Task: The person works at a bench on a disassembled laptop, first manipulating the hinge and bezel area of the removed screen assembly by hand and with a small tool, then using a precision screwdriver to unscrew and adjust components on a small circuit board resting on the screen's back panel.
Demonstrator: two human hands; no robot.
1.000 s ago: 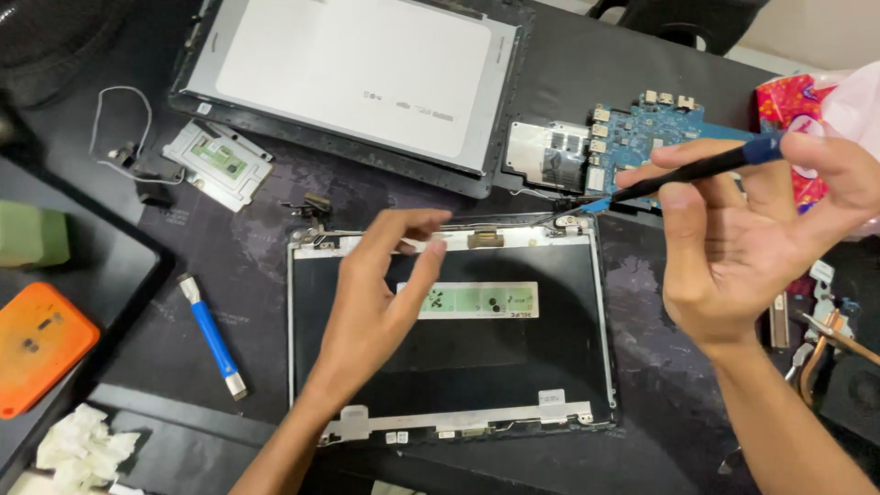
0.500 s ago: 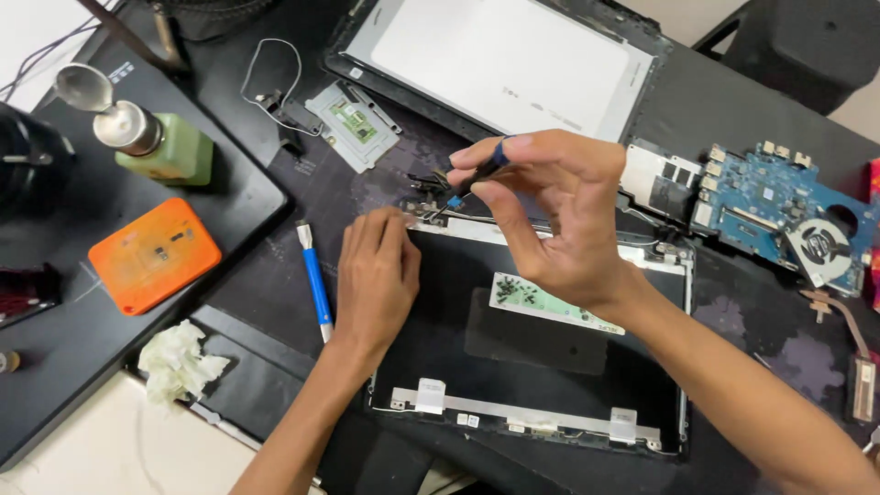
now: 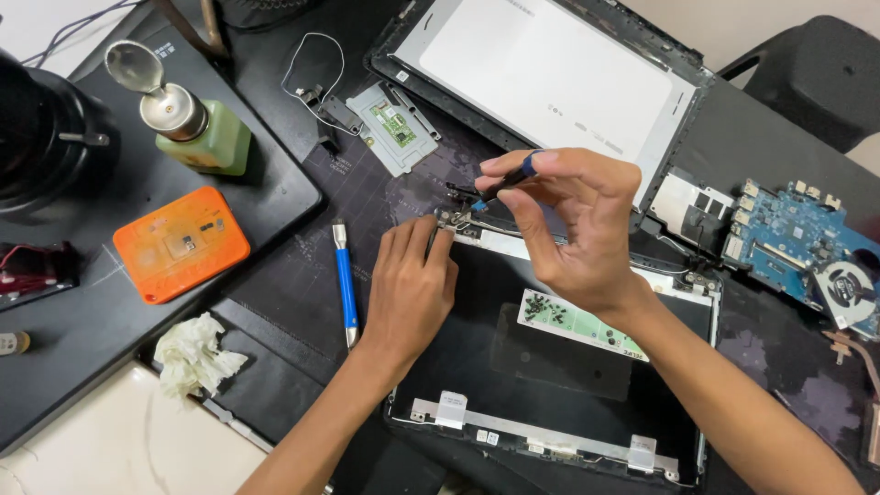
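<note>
Black plastic laptop lid (image 3: 550, 367) is lain flat at centre; its metal hinge (image 3: 451, 220) at 11 o'clock is pressed by the left hand (image 3: 412, 284) with flat fingers. A thin blue-tipped screwdriver (image 3: 500, 188) is pinched by the right hand (image 3: 573, 229). A blue pen-shaped tool (image 3: 346, 284) lies at 9 o'clock.

Matt black plastic forms the laptop lid shell (image 3: 550, 367) at lower centre, edged with dull metal brackets. The screen panel (image 3: 550, 78) at top looks smooth, satin white. A glossy orange plastic case (image 3: 181, 243) and crumpled white tissue (image 3: 192, 353) lie left.
</note>
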